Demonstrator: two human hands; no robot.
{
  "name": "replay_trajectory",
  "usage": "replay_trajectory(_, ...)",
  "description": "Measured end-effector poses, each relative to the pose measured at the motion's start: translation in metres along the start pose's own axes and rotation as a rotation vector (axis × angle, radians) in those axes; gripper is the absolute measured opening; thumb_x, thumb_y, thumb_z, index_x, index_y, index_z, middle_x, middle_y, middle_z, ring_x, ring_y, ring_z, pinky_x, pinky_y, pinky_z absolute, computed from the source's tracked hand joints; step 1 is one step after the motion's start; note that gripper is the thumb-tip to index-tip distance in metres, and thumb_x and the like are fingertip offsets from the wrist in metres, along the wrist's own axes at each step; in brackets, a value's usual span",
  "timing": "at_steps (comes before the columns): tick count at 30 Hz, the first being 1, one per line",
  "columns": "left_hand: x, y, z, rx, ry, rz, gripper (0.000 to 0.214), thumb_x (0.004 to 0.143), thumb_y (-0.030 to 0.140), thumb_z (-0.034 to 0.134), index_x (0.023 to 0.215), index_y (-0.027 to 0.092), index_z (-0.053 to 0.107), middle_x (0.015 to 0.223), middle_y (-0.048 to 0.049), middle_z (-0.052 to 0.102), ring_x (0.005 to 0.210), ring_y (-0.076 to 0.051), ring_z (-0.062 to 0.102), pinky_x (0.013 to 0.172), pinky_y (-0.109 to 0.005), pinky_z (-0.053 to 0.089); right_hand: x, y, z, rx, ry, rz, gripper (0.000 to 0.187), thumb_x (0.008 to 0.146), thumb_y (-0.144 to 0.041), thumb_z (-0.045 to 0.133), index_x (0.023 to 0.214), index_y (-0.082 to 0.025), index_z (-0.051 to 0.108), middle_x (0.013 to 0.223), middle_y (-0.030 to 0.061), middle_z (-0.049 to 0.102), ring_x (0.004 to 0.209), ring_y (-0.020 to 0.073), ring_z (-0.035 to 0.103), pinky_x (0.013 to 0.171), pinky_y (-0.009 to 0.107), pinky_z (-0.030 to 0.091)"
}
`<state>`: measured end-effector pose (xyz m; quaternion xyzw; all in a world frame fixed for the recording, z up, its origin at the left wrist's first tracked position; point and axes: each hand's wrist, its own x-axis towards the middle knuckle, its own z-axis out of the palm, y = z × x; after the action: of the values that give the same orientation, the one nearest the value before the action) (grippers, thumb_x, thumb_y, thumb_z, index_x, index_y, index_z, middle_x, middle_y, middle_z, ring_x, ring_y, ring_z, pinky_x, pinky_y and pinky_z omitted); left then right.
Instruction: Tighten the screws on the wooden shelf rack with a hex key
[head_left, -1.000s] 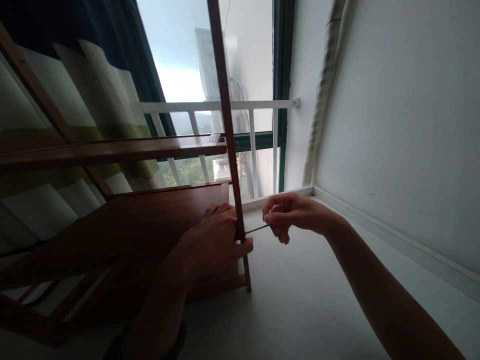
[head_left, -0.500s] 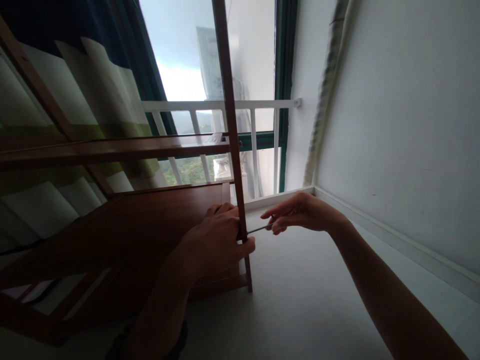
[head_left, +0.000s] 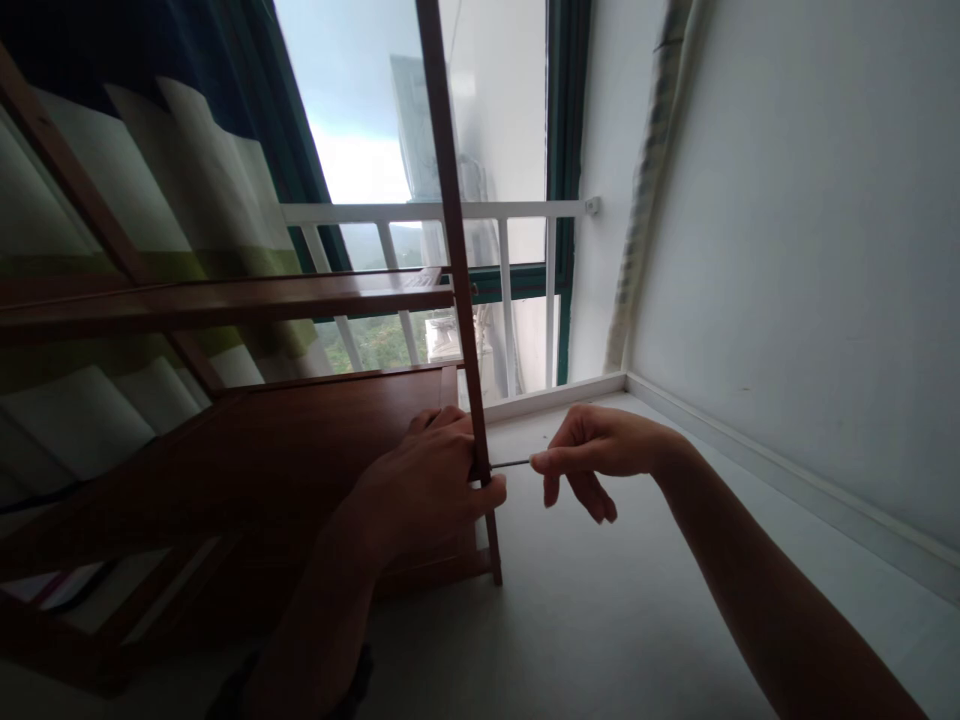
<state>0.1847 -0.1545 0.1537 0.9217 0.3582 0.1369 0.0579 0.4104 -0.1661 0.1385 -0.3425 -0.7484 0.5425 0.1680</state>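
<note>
My left hand [head_left: 420, 485] is closed around the upright post [head_left: 459, 250] of a reddish-brown wooden shelf. Its thumb lies on the post's right side, and the other fingers rest over the shelf board [head_left: 337, 420]. To the right of the post, my right hand [head_left: 592, 455] pinches a thin metal hex key [head_left: 511, 463] between thumb and forefinger, with the remaining fingers hanging loose. The key's far tip meets the post at the height of my left thumb. The end in my fingers is hidden.
White railings [head_left: 508, 300] cross the window behind the shelf. A striped curtain [head_left: 217, 180] hangs at the left. A white wall [head_left: 795, 250] with a wrapped pipe [head_left: 645, 190] stands on the right, above the pale floor [head_left: 600, 610].
My right hand has turned about the hex key: its fingers now hang down below the thumb, and the key lies closer to level. My left hand keeps its hold.
</note>
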Motion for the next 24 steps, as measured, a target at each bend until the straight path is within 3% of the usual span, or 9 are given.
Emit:
replay_trajectory(3,0.000,0.000,0.000,0.002,0.000,-0.014,0.022,0.079,0.035,0.050,0.063,0.021,0.053,0.089,-0.0019,0.058,0.095,-0.023,0.049,0.082,-0.038,0.041,0.002,0.000,-0.001,0.005,-0.033,-0.006,0.040,0.088,-0.044,0.051,0.081,-0.009,0.069,0.047,-0.0027,0.059,0.036,0.0039,0.052,0.042,0.015,0.043)
replay_trajectory(13,0.000,-0.001,0.000,0.020,0.016,0.013,0.018,0.077,0.032,0.052,0.064,0.021,0.053,0.082,-0.0020,0.058,0.092,-0.022,0.051,0.092,-0.041,0.038,-0.005,-0.017,0.011,-0.226,0.248,0.045,0.040,0.082,-0.051,0.055,0.082,-0.012,0.066,0.065,0.0006,0.064,0.053,0.0074,0.061,0.052,0.019,0.049)
replay_trajectory(18,0.000,-0.001,0.000,0.020,0.003,0.021,0.021,0.078,0.032,0.051,0.060,0.020,0.053,0.081,-0.0017,0.059,0.093,-0.022,0.052,0.094,-0.042,0.036,-0.007,-0.022,0.016,-0.238,0.332,-0.015,0.033,0.080,-0.045,0.060,0.092,-0.015,0.061,0.068,0.0007,0.066,0.058,0.0113,0.065,0.055,0.023,0.053)
replay_trajectory(24,-0.001,-0.001,0.001,0.023,0.007,0.004,0.021,0.078,0.034,0.051,0.063,0.021,0.055,0.085,-0.0019,0.059,0.092,-0.022,0.051,0.090,-0.041,0.038,-0.012,-0.016,0.006,-0.140,0.216,-0.119,0.037,0.074,-0.035,0.069,0.104,-0.014,0.062,0.082,0.0040,0.071,0.074,0.0157,0.069,0.070,0.032,0.057)
